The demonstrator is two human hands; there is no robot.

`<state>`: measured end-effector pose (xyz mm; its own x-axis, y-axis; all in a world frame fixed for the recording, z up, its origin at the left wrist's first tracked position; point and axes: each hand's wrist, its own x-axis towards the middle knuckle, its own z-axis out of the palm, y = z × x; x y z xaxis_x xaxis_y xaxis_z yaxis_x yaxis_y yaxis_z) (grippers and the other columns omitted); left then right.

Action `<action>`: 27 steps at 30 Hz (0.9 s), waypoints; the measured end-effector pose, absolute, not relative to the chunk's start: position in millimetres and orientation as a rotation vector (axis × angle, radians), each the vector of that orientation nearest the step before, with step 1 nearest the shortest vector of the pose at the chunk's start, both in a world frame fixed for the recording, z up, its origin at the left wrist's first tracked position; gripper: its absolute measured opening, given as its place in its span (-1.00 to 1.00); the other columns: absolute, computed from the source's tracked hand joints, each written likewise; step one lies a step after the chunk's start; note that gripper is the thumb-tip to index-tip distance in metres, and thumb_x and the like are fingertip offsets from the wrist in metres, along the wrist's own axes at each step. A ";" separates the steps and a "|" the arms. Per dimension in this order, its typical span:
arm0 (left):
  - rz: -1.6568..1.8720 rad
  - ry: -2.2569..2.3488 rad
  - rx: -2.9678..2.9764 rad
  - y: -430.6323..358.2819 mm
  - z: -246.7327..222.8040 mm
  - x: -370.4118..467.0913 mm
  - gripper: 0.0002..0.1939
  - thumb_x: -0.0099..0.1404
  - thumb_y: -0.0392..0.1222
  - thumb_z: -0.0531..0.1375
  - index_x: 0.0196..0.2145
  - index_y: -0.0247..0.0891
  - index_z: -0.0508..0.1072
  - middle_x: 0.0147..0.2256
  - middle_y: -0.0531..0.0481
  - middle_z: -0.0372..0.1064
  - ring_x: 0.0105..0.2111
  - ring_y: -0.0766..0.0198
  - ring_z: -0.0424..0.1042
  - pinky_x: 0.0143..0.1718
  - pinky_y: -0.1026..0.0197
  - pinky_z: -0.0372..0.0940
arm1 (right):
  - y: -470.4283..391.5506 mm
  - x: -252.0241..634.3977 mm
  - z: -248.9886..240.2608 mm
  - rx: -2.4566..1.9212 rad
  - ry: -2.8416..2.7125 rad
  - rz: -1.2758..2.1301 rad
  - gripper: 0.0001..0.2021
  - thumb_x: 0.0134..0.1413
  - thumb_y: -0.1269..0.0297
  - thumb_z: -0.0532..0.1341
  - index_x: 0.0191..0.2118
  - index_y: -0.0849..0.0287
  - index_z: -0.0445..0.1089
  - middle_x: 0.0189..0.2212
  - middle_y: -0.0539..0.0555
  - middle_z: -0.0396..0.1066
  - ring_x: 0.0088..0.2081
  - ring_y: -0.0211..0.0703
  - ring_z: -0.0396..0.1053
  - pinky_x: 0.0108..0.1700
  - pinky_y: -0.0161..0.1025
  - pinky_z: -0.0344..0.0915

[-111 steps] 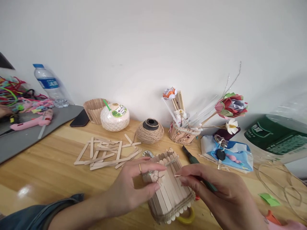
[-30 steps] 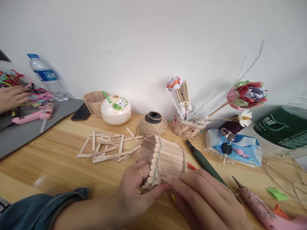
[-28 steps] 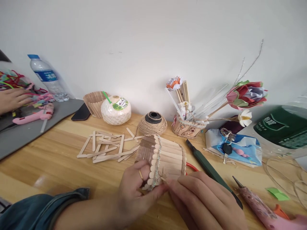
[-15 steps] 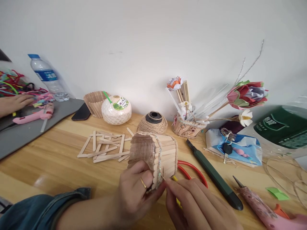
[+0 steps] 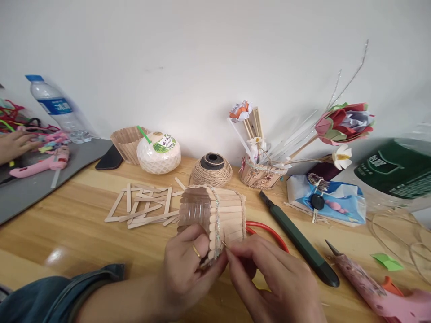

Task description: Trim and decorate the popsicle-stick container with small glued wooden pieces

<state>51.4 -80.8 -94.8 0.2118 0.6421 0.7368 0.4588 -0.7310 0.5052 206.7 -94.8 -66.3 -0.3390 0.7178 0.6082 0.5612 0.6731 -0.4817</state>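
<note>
My left hand (image 5: 188, 264), a ring on one finger, grips a craft-stick pot (image 5: 232, 211) by its rim. The pot lies tipped on its side, with its clear plastic inside facing left. Glittery trim runs around the sticks near the rim, and a twine-like band circles the other end. My right hand (image 5: 272, 273) is closed in a pinch on a thin tan strand, its tip touching the pot's side by the glitter trim. Whether the strand is twine or a sliver of wood I cannot tell. Red-handled scissors (image 5: 269, 229) lie partly hidden behind my right hand.
Loose craft sticks (image 5: 144, 208) lie left of the pot, a twine spool (image 5: 211, 169) behind it. A craft knife (image 5: 299, 240) and pink glue gun (image 5: 373, 287) are at right. Along the wall stand a coconut (image 5: 159, 152) and a flower-filled pot (image 5: 262, 172). Another person's hand (image 5: 16, 146) is far left.
The view has shifted slightly. My right hand has turned a little, fingers more bent, and still pinches the thin strand at the pot. My left hand keeps its grip.
</note>
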 end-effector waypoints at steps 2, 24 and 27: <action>1.557 1.060 2.274 -81.0 -95.2 52.1 -0.83 0.23 -0.41 0.13 -0.49 -0.27 0.30 -0.66 0.06 0.22 -0.64 0.33 0.25 -0.62 0.35 0.21 | -94.6 206.6 -67.7 -0.960 -2.033 0.211 -0.89 0.07 0.56 0.14 -0.35 0.22 0.31 -0.58 -0.06 0.28 -0.56 -0.37 0.26 -0.52 -0.42 0.24; 1.384 1.089 1.959 -82.8 -93.6 51.4 -0.85 0.21 -0.24 0.17 -0.51 -0.25 0.34 -0.59 0.06 0.24 -0.61 0.33 0.29 -0.55 0.30 0.32 | -94.4 207.2 -57.2 -0.986 -2.013 0.231 -0.86 0.02 0.57 0.15 -0.42 0.18 0.30 -0.59 -0.08 0.30 -0.57 -0.37 0.29 -0.53 -0.42 0.26; 1.379 1.044 1.945 -82.6 -94.4 51.5 -0.87 0.22 -0.24 0.16 -0.48 -0.24 0.36 -0.56 0.05 0.27 -0.59 0.32 0.31 -0.52 0.28 0.33 | -95.5 207.5 -57.4 -0.960 -2.036 0.224 -0.85 0.01 0.58 0.15 -0.41 0.17 0.30 -0.58 -0.07 0.30 -0.56 -0.36 0.29 -0.52 -0.41 0.28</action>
